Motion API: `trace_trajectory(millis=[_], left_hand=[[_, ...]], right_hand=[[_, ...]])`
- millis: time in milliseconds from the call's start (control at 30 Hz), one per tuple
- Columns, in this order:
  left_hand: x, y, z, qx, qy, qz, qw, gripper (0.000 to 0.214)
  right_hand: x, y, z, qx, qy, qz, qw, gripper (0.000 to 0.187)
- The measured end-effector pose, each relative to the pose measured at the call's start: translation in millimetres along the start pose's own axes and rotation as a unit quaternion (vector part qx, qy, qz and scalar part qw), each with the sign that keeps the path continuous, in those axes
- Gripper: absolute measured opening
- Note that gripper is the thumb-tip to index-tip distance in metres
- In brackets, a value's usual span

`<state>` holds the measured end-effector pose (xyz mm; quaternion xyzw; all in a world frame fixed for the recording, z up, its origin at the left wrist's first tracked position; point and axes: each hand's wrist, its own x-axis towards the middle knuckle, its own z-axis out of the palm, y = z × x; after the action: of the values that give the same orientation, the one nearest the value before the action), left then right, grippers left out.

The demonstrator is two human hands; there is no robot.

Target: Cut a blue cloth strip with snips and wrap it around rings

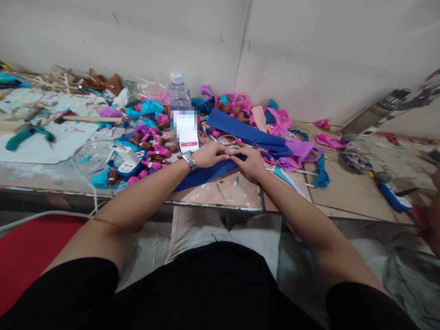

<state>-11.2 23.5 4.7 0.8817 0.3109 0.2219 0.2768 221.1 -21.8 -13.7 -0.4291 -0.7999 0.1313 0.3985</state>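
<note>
My left hand (209,155), with a metal watch (189,161) at its wrist, is closed in a pinch. My right hand (251,163) is also pinching, its fingertips meeting those of the left. A small purplish bit shows at the fingertips, too small to name. Beneath both hands lies a blue strip of cloth (209,175) on the table. Just beyond them sits a pale ring-shaped roll (227,139), and behind it a folded blue cloth (247,128). A phone (186,130) with a lit screen leans near my left hand.
Bunched colourful fabric pieces (151,137) cover the table's middle. A clear bottle (179,94) stands behind the phone. To the left are a white-and-blue power socket (129,165) with a cable, a hammer (92,118) and green-handled pliers (29,136). Another person's arm (431,215) shows far right.
</note>
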Motion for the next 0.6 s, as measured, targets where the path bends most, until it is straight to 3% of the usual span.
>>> trace_trajectory(millis=[600], left_hand=[[1.0, -2.7, -2.5, 0.039, -0.014, -0.017, 0.999, 0.035]], right_hand=[[0.8, 1.5, 0.1, -0.009, -0.016, -0.008, 1.000, 0.012]])
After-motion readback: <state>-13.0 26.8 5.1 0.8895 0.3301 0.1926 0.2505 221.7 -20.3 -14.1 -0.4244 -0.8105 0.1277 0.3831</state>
